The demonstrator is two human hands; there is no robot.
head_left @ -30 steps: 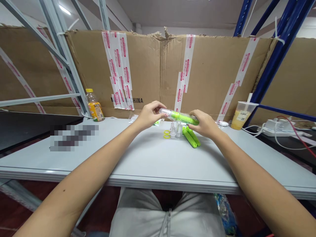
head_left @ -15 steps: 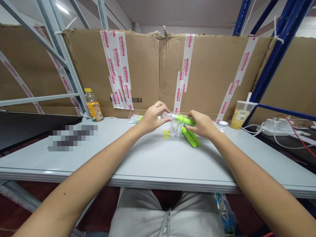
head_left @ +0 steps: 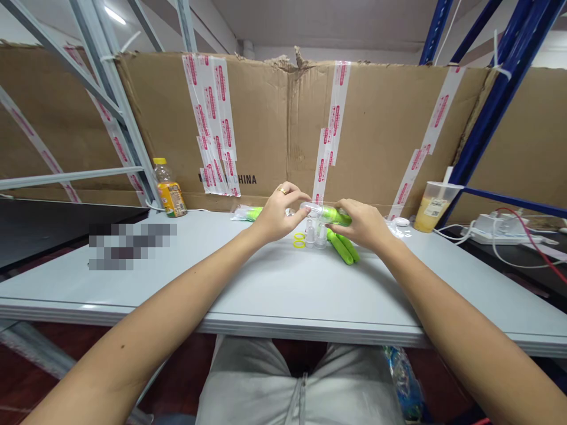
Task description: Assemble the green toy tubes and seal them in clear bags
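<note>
Both of my hands hold one green tube with a clear cap (head_left: 322,212) level above the grey table (head_left: 274,283). My left hand (head_left: 277,217) pinches the clear cap end; a ring shows on one finger. My right hand (head_left: 364,224) grips the green end. Under the tube lie two yellow rings (head_left: 299,240), small clear caps (head_left: 315,234) standing upright, and two loose green tubes (head_left: 344,247) beside my right hand.
A cardboard wall with red-and-white tape (head_left: 328,124) closes the back. A juice bottle (head_left: 169,189) stands far left, a plastic bag with green parts (head_left: 246,213) behind my left hand, a drink cup (head_left: 434,206) and a power strip with cables (head_left: 496,227) at right.
The tube has sunk a little toward the table and moved away from me. My left hand has shifted right along the clear cap, uncovering the bag behind it.
</note>
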